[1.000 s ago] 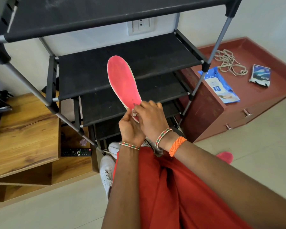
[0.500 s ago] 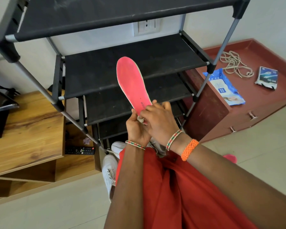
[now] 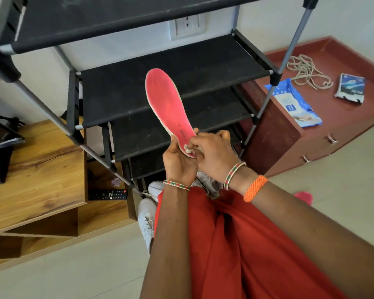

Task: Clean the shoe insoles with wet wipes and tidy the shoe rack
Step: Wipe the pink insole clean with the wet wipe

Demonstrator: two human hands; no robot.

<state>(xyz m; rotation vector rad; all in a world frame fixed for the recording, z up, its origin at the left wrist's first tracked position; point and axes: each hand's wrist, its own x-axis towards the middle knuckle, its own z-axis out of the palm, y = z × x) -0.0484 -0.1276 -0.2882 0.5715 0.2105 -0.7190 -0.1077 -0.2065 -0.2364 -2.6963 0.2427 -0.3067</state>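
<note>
A pink insole (image 3: 166, 102) stands upright in front of the black shoe rack (image 3: 173, 67), toe end up. My left hand (image 3: 178, 161) grips its heel from below. My right hand (image 3: 212, 152) presses a small crumpled wet wipe (image 3: 190, 150) against the heel end. A blue wet wipes pack (image 3: 294, 103) lies on the red cabinet (image 3: 341, 126) to the right. Two white shoes (image 3: 146, 219) sit on the floor below the rack, partly hidden by my arms. A second pink insole (image 3: 303, 197) peeks out behind my right forearm.
A wooden stepped unit (image 3: 35, 169) stands on the left with a remote control (image 3: 107, 194) on its lower shelf. Loose shoelaces (image 3: 307, 72) and a small packet (image 3: 351, 88) lie on the red cabinet. The rack's shelves hold nothing visible.
My view has shifted slightly, so the insole and hands sit a bit further right. The right hand keeps rubbing the wipe at the heel end; the left grip is unchanged.
</note>
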